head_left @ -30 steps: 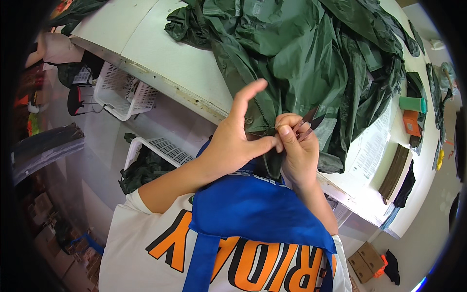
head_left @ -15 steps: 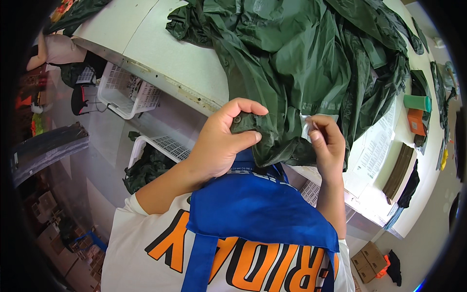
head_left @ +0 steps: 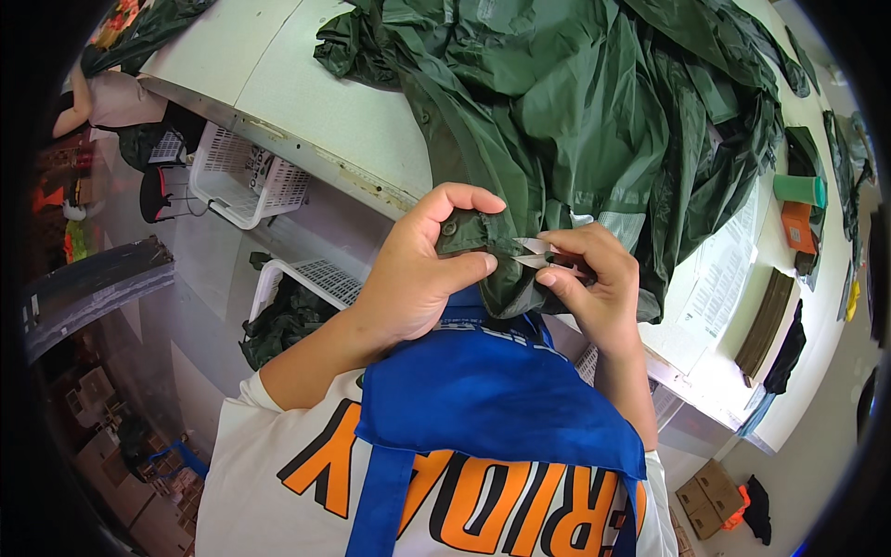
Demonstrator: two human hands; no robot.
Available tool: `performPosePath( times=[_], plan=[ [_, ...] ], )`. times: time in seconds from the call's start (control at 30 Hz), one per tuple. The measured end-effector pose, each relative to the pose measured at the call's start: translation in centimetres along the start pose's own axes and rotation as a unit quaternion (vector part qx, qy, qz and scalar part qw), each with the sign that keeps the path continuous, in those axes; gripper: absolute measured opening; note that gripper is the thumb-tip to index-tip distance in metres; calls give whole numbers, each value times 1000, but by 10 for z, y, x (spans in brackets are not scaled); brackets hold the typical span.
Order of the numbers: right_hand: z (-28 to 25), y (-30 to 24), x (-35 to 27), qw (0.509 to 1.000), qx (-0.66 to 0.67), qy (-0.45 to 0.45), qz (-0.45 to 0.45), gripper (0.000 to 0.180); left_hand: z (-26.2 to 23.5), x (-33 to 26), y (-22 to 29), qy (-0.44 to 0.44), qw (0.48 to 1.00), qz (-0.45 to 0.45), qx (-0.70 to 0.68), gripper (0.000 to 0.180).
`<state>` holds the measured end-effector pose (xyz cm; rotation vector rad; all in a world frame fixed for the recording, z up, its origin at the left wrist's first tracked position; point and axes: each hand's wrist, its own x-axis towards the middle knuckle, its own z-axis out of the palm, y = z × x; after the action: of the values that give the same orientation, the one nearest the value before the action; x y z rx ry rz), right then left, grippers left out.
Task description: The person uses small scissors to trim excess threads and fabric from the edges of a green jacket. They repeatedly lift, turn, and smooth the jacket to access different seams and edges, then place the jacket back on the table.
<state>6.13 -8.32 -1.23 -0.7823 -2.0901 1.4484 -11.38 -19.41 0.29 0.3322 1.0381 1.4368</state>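
Observation:
A dark green coated garment, like a raincoat, lies bunched over the table and hangs off its near edge. My left hand pinches a folded edge of it between thumb and fingers; a round snap button shows in that fold. My right hand is closed on small thread snips, mostly hidden in the fingers. Their two silver blades stand apart and point left at the pinched edge, just right of my left fingertips. Whether the blades touch the cloth I cannot tell.
White table with a metal-trimmed front edge. Below it at left are a white plastic basket and a second basket with dark green cloth. Printed sheets and a green cylinder lie right. A person is at far left.
My right hand has moved left along the garment, toward my left hand. The snips' blades now show, spread beside the pinched edge. My left hand keeps its hold in nearly the same place.

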Motion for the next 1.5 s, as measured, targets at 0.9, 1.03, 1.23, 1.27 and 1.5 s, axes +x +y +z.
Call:
performPosePath(
  times=[0.9,1.03,1.23,1.27,1.5],
  plan=[
    [24,-10,11,998,13,10,-62,31,0,-1,6,11,969,97,227,40],
    [26,-24,12,979,-123,42,-158,21,4,-3,13,27,937,122,327,38],
    [23,-9,9,950,290,42,105,5,3,-5,16,16,965,52,255,41],
    [20,-6,9,906,398,42,137,8,2,-5,16,16,965,54,257,41],
    [23,-7,15,990,133,18,47,13,2,-4,16,14,972,50,229,40]
  ],
)
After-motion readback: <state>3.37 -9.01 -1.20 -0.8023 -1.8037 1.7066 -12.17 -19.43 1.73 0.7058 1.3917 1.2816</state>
